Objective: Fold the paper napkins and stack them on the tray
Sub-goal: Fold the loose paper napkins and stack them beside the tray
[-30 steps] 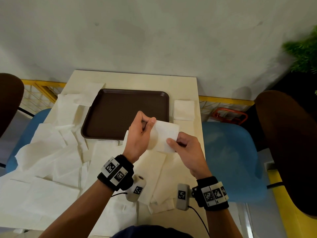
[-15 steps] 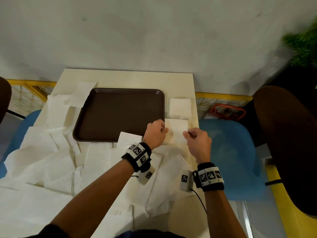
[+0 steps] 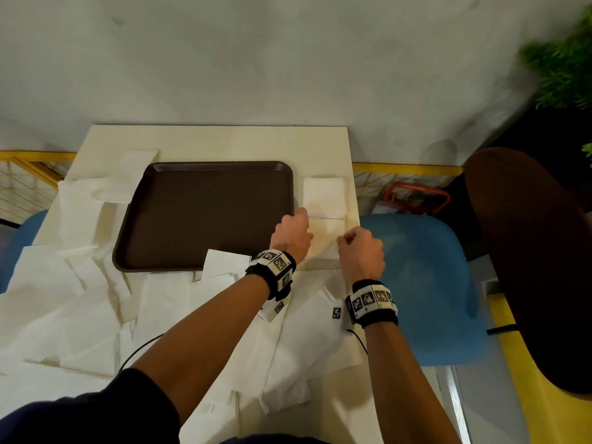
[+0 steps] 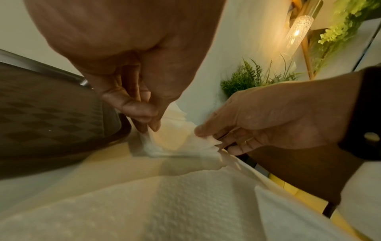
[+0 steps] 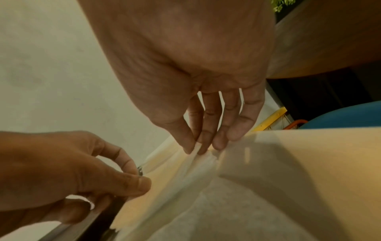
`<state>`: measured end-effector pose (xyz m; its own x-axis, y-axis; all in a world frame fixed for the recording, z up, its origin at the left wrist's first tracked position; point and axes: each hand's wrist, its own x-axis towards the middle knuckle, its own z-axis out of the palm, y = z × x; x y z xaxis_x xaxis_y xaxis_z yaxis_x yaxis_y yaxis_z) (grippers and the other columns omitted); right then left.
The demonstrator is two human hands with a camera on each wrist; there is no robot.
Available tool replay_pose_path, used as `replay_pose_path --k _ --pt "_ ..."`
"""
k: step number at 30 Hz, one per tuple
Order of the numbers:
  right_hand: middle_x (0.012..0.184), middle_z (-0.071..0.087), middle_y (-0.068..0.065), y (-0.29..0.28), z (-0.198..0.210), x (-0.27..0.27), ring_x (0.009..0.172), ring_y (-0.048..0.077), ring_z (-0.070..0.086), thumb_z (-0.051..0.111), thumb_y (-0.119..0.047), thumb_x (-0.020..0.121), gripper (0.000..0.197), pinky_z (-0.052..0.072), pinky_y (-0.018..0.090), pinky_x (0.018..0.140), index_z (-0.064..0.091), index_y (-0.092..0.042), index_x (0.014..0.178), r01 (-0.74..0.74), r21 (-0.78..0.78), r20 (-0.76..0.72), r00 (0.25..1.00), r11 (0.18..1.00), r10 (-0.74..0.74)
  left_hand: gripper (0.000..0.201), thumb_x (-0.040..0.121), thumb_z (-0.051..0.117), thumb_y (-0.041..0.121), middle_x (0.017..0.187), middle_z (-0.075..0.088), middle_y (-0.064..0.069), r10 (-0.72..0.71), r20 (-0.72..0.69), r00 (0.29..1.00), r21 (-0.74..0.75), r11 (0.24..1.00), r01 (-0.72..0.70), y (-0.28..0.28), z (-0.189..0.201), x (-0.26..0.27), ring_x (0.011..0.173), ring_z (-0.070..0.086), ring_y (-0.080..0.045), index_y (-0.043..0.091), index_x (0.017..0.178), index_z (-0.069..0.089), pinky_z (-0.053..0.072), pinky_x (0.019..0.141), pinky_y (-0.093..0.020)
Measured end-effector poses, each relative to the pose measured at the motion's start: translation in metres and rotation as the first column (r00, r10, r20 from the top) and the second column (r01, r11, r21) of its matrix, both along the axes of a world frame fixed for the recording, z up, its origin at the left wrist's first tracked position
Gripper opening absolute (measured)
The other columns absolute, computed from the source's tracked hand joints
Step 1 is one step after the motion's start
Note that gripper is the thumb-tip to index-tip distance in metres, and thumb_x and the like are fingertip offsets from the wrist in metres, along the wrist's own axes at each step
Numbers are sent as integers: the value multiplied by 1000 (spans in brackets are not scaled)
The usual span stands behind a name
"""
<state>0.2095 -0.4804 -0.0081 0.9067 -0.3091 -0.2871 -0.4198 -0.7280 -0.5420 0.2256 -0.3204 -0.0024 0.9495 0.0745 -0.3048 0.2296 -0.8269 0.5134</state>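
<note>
A folded white napkin (image 3: 325, 238) lies on the table just right of the brown tray (image 3: 205, 213), whose surface is bare. My left hand (image 3: 293, 233) pinches the napkin's left edge (image 4: 150, 138) between thumb and fingers. My right hand (image 3: 360, 248) pinches its right edge (image 5: 198, 150) with thumb and fingertips. Another folded napkin (image 3: 324, 197) lies just beyond it, near the table's right edge. Many unfolded napkins (image 3: 80, 309) cover the table's left and near parts.
A small folded napkin (image 3: 224, 264) overlaps the tray's near rim. A blue chair (image 3: 426, 283) and a brown seat (image 3: 528, 251) stand to the right of the table (image 3: 224, 142). A wall rises behind the table, with green plants (image 3: 560, 65) at the upper right.
Both hands lowered the folded napkin from the air onto the table right of the tray and slid it farther from me, toward the other folded napkin.
</note>
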Motion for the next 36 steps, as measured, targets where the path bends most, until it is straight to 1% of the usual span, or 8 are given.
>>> replay_pose_path --k 6,11,15,18,22,27,32,36 --pt "102 63 0 1 -4 2 92 24 59 72 -31 100 13 49 38 79 64 -20 102 -13 -15 21 1000 1000 13 16 107 60 22 122 58 -9 -94 39 995 98 991 90 -3 -7 1 106 64 -33 12 119 60 57 93 -50" --pt "106 65 3 -3 0 -3 94 25 60 71 -33 101 18 52 40 79 61 -20 106 -32 -1 48 998 999 32 22 105 64 24 130 54 -7 -84 61 995 23 996 83 -1 -6 -6 111 64 -29 14 124 64 57 98 -48" --pt "105 70 -1 -12 10 -18 97 25 66 69 -36 102 15 58 44 83 62 -23 105 -47 50 127 991 998 41 16 100 71 29 110 61 3 -80 142 987 -118 988 98 1 4 -30 95 64 -16 21 114 67 59 89 -41" --pt "99 72 -7 -17 16 -41 94 20 69 70 -36 101 9 60 45 83 65 -28 100 -132 95 159 980 987 116 15 98 74 34 97 66 8 -163 143 976 -194 963 189 3 9 -61 84 63 -6 22 107 71 61 83 -37" --pt "104 72 -13 -24 17 -80 92 13 69 69 -45 103 13 61 41 83 65 -33 106 -300 57 48 954 952 297 27 98 74 39 106 67 6 -240 14 971 -196 951 238 8 5 -104 90 64 -10 21 118 68 57 84 -32" --pt "109 69 -11 -29 -1 -122 99 16 67 74 -52 97 33 59 40 84 63 -30 120 -422 -57 -73 906 905 418 41 97 75 39 115 65 4 -210 -58 976 -167 966 198 14 -13 -141 98 62 -14 21 131 62 56 91 -35" --pt "96 66 -11 -24 -3 -140 92 16 63 74 -35 100 10 55 35 80 68 -30 104 -448 -37 31 893 893 449 27 98 74 30 100 67 8 -124 1 992 -246 962 120 16 -13 -159 91 64 -10 22 122 67 58 88 -32" --pt "89 66 -15 -23 14 -142 85 9 60 76 -33 99 16 49 29 75 65 -34 88 -460 76 181 879 885 442 13 97 75 35 93 71 10 -119 88 989 -327 934 141 25 -1 -165 86 65 -6 22 102 73 55 81 -27"
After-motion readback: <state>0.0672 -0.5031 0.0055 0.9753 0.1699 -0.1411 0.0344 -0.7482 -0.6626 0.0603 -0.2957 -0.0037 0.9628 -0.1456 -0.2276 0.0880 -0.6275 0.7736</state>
